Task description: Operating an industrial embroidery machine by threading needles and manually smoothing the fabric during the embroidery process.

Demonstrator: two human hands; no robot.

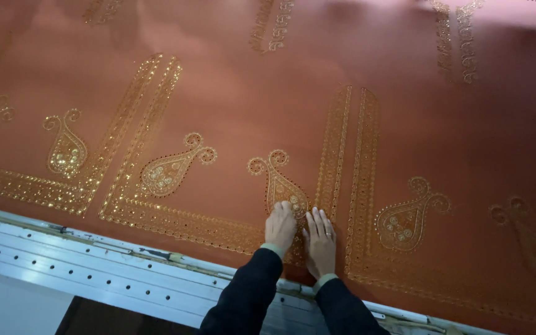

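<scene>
On the rust cloth (231,93), my left hand (280,227) and right hand (321,242) pressed flat, grasping nothing, over the gold paisley motif (278,183).

Paisley motif (278,186) partly hidden under left hand (280,226); stitch detail prob. blurred.

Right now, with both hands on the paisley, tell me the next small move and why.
Probably slide the left hand up along the paisley. Both hands lie flat, side by side, on its lower part near the cloth edge by the metal rail; the right hand already pins that spot, while the curled top lies untouched.
</scene>
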